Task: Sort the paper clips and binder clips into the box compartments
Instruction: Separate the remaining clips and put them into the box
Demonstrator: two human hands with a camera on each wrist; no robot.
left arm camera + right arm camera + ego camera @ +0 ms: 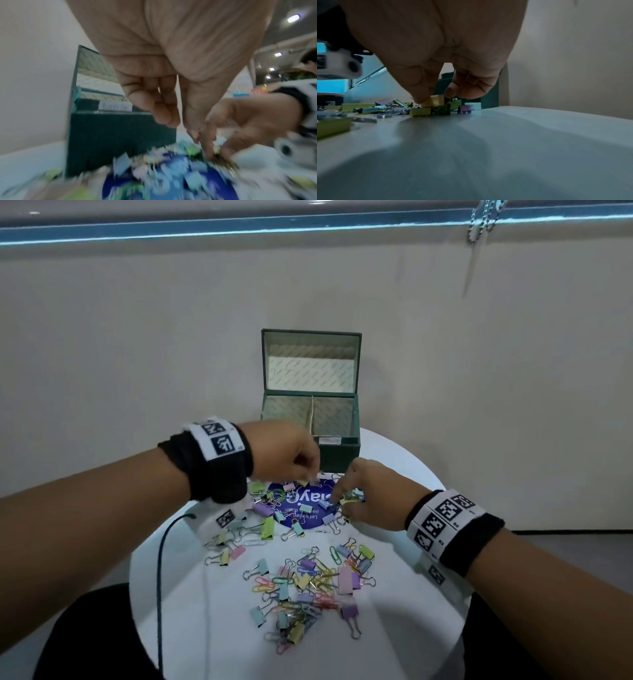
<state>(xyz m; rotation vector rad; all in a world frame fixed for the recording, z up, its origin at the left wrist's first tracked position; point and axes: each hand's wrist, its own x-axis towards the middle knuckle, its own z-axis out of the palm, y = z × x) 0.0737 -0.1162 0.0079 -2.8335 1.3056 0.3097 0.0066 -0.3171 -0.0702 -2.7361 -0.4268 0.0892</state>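
Observation:
A dark green box (342,453) stands open at the back of the round white table (394,460), its two compartments split by a divider. Pastel binder clips and coloured paper clips (308,583) are strewn in front of it. My right hand (342,498) is low over the clips by the box and pinches a yellow binder clip (436,100) between thumb and fingers (453,89). My left hand (310,474) hovers just left of it, close to the box front (120,135). Its fingers (163,112) are curled, and I see no clip in them.
A blue round sticker (301,508) lies under the far clips. A dark cable (161,559) runs across the table's left side. The wall is right behind the box. Another person (308,65) is visible in the background of the left wrist view.

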